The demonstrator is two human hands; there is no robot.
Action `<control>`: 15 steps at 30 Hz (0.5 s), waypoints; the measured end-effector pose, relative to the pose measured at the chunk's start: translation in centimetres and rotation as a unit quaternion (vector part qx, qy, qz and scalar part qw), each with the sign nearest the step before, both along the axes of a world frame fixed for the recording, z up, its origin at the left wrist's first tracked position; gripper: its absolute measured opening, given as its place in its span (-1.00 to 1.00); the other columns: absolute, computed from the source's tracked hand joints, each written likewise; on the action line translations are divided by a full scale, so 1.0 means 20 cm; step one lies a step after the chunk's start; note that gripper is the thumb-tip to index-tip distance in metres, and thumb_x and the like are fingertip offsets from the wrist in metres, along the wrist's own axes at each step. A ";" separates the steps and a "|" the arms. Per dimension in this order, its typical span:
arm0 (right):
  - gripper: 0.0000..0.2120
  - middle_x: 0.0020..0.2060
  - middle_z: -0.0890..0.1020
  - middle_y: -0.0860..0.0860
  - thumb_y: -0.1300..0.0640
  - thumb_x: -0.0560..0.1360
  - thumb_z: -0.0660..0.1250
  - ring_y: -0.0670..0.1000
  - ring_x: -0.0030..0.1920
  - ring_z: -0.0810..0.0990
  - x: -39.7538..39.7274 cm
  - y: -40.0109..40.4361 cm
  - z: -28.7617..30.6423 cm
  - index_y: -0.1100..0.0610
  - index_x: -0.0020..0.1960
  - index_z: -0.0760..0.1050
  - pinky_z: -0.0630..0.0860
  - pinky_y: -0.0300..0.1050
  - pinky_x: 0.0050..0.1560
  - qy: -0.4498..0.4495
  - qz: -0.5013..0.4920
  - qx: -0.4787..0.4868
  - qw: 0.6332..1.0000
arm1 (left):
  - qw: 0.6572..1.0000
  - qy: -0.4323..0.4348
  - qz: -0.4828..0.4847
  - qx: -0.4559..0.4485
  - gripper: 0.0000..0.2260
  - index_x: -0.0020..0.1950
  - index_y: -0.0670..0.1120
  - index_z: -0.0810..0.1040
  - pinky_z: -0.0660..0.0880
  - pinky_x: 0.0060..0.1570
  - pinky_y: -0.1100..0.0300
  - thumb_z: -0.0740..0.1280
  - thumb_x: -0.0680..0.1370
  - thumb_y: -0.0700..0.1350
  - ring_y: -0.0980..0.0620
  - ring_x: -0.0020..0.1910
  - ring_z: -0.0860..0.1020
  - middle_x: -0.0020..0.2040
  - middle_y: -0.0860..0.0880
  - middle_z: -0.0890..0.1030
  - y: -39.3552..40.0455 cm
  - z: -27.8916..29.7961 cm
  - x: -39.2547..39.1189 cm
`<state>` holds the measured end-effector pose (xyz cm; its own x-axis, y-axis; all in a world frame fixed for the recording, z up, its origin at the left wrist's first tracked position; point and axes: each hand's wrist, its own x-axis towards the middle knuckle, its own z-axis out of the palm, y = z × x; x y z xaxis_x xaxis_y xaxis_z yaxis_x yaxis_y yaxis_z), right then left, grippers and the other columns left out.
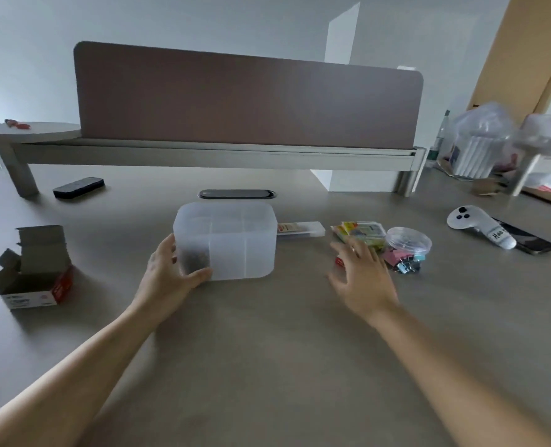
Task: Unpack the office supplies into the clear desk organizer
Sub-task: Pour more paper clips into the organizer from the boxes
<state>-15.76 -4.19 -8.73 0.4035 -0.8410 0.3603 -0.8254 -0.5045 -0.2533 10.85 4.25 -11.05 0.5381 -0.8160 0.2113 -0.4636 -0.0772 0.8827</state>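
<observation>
At centre of the desk (267, 317), I log the clear desk organizer (225, 241) standing upright, frosted walls, inner dividers visible through them. A dark mass of small items shows through its near-left compartment; I cannot tell what they are.

Left hand (167, 275): wrapped on the organizer's near-left corner. Thumb pressed along the front wall low down, fingers (171, 250) curled onto the left side wall. A holding grip, contact plain.

Right hand (362, 275): fingers spread and fairly straight, palm down, holding nothing. Whether the tips touch anything I cannot tell. It sits at the organizer's 3 o'clock, well apart from it. Just beyond the fingertips, at the hand's 12 o'clock, lies a yellow-green packet (361, 232). At its 1 o'clock a round clear tub (409, 241) lies beside a pile of pastel binder clips (403, 262). A small red item (339, 262) peeks out at the hand's left edge.

Behind the organizer at its 2 o'clock: a long clear slim case (301, 229), close to the rear corner.

At the organizer's 9 o'clock, well apart: an opened cardboard box (32, 272), flaps up, red on one side.
</observation>
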 end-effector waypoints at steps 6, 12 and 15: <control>-0.50 0.37 0.29 0.14 -0.03 0.51 0.20 0.14 0.37 0.29 -0.18 -0.10 -0.07 0.08 0.40 0.22 0.32 0.04 0.33 0.012 -0.060 0.123 0.990 | 0.997 -0.064 0.022 0.029 -0.25 0.43 -0.11 0.18 0.24 0.34 0.08 0.48 0.34 -0.15 -0.12 0.35 0.28 0.39 -0.14 0.21 0.12 0.02 -0.24; -0.74 0.08 0.49 -0.03 0.18 0.47 0.29 -0.08 0.05 0.41 -0.21 0.01 -0.07 0.09 0.16 0.49 0.22 -0.31 -0.12 -0.057 0.078 0.115 0.989 | 0.969 -0.161 -0.150 0.108 -0.37 0.40 -0.03 0.24 0.21 0.22 0.28 0.42 0.40 -0.04 0.01 0.34 0.28 0.38 -0.04 0.28 0.12 0.06 -0.47; -0.78 -0.01 0.49 -0.07 0.24 0.42 0.35 -0.08 0.05 0.45 -0.18 0.10 -0.05 0.00 0.01 0.49 0.33 -0.43 -0.05 -0.126 0.152 0.165 0.966 | 0.959 -0.173 -0.194 0.113 -0.30 0.44 0.00 0.17 0.18 0.27 0.28 0.43 0.38 0.00 0.04 0.39 0.24 0.43 -0.01 0.26 0.05 0.06 -0.56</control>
